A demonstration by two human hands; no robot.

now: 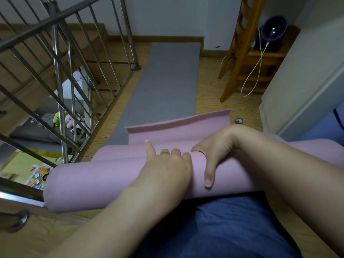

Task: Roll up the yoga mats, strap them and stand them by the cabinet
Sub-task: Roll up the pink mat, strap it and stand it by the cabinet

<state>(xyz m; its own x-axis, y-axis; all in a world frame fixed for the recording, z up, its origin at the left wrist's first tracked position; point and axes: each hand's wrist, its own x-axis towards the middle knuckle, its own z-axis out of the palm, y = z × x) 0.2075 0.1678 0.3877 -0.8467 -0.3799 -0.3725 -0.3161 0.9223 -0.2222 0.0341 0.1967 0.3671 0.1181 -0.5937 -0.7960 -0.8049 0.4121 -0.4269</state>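
On the wood floor point(210, 90), landing by a stairwell:
- Grey mat point(167, 81) lies flat and unrolled, running away to the far wall.
- Pink mat point(111, 175) lies crosswise over the grey mat's near end. It is mostly rolled, and the loose flap stands up beyond the hands.
- Metal railing point(59, 71) close on the left; the roll's left end lies just beside its posts.
- White panel point(307, 71) on the right.
- Wooden ladder frame point(240, 53) right of the grey mat, white cable point(255, 71) hanging beside it.
- Right hand point(214, 148) grips the roll, thumb down the near side.
- Left hand point(167, 162) grips the crest, fingers curled, index straight.
- Small tape roll point(238, 120) on the floor near the flap's right corner.
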